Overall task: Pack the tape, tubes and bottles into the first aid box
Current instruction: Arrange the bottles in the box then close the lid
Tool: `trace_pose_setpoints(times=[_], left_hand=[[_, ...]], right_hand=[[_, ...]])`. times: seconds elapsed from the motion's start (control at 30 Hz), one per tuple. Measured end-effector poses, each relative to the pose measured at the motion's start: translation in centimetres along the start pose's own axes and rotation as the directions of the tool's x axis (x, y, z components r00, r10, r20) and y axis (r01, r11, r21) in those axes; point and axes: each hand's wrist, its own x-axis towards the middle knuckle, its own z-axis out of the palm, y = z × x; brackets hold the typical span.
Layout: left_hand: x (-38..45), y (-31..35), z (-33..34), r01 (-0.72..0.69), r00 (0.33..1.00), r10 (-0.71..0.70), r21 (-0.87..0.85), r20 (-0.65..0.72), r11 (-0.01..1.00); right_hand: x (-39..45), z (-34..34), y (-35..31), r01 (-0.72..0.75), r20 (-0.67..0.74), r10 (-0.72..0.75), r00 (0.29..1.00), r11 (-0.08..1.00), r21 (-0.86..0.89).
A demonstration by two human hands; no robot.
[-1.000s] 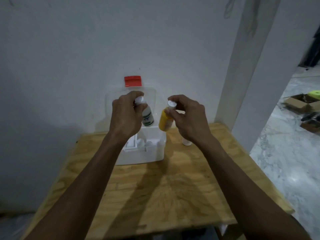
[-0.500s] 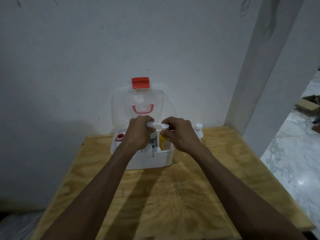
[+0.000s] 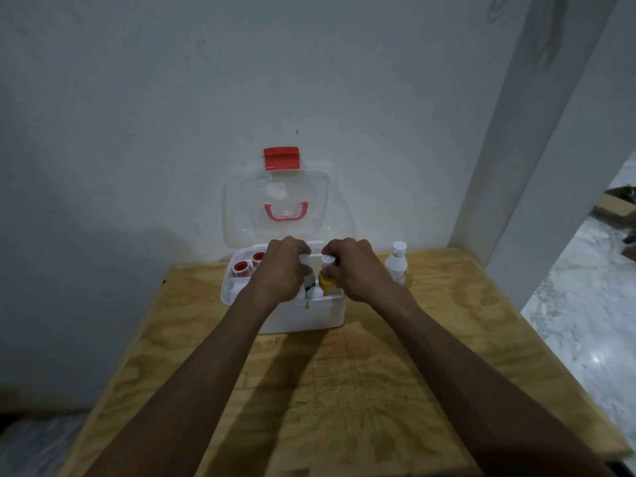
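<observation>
A white first aid box (image 3: 303, 315) stands open at the back of the wooden table, its clear lid (image 3: 237, 208) with a red latch leaning on the wall. My left hand (image 3: 280, 270) grips a white-capped bottle (image 3: 305, 260) that stands upright inside the box. My right hand (image 3: 358, 270) holds a yellow bottle (image 3: 325, 284) by its white cap, also upright inside the box, just right of the first. Two red-capped tubes (image 3: 241, 268) sit in the box's left compartment. Another white bottle (image 3: 396, 265) stands on the table to the right of the box.
The wooden table (image 3: 344, 390) ends at a white wall behind and a white pillar (image 3: 516, 132) at the back right. Marble floor (image 3: 585, 339) lies to the right, with a cardboard box (image 3: 616, 206) far off.
Both hands came down from above the box and lowered the two bottles into it. The view shifted, bringing the lid and the white bottle on the table into sight.
</observation>
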Motion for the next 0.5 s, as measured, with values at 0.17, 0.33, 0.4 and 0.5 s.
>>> trace_pose_setpoints(times=[0.17,0.33,0.4,0.5], left_hand=[[-0.11,-0.14,0.06,0.004,1.000,-0.004,-0.003,-0.007,1.000],[-0.31,-0.22,0.16,0.022,1.000,-0.022,-0.002,-0.020,1.000],[-0.35,-0.23,0.17,0.024,0.999,-0.024,-0.003,-0.022,1.000],[-0.39,-0.34,0.22,0.027,0.999,-0.027,0.000,-0.020,1.000]], right_hand=[[0.08,-0.20,-0.34,-0.008,0.018,0.008,1.000,1.000,-0.025],[-0.11,-0.54,-0.40,-0.002,0.019,0.003,1.000,0.999,-0.042],[-0.09,-0.59,-0.30,0.000,0.020,0.001,1.000,0.999,-0.050],[-0.12,-0.59,-0.31,-0.007,0.021,0.008,1.000,0.999,-0.040]])
